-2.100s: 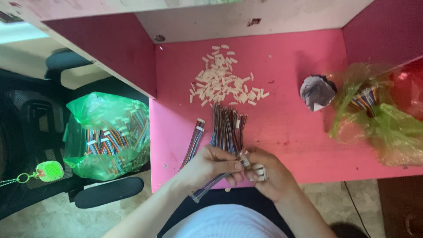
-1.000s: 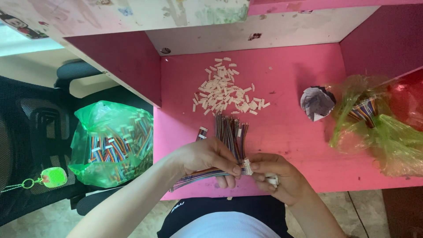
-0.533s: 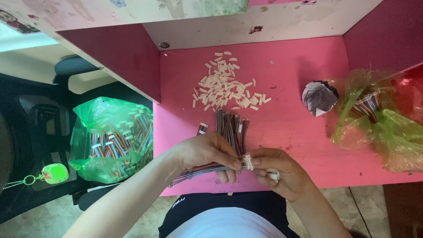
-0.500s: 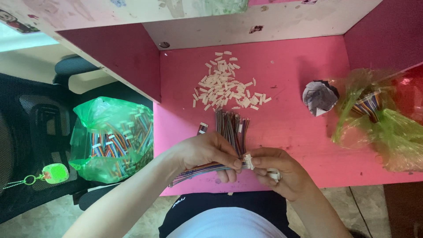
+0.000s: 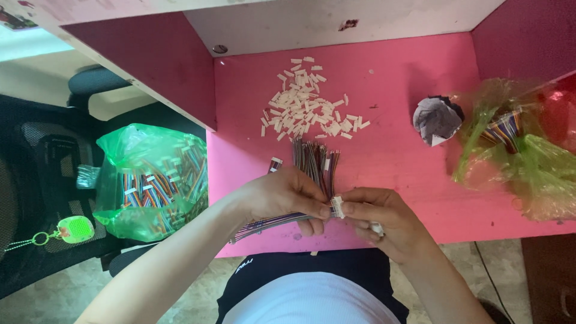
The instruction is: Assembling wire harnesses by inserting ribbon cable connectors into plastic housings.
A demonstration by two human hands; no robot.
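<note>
My left hand (image 5: 281, 195) pinches a flat multicoloured ribbon cable (image 5: 264, 223) that trails out to the left over the front edge of the pink table (image 5: 390, 162). My right hand (image 5: 384, 219) pinches a small white plastic connector (image 5: 337, 207) at the cable's end, with another white connector tucked under its lower fingers. The two hands meet fingertip to fingertip. Just beyond them lies a bundle of coloured ribbon cables (image 5: 313, 161). Farther back is a loose pile of several white connectors (image 5: 306, 108).
A crumpled grey paper cup (image 5: 438, 120) sits right of the pile. A green plastic bag with cables (image 5: 516, 150) lies at the table's right end. Another green bag full of finished cables (image 5: 153, 180) rests on a black chair at left, with a green key tag (image 5: 75, 229) nearby.
The hands have stayed at the front edge, working the connector against the cable end; the cable now sticks out to the left rather than hanging down.
</note>
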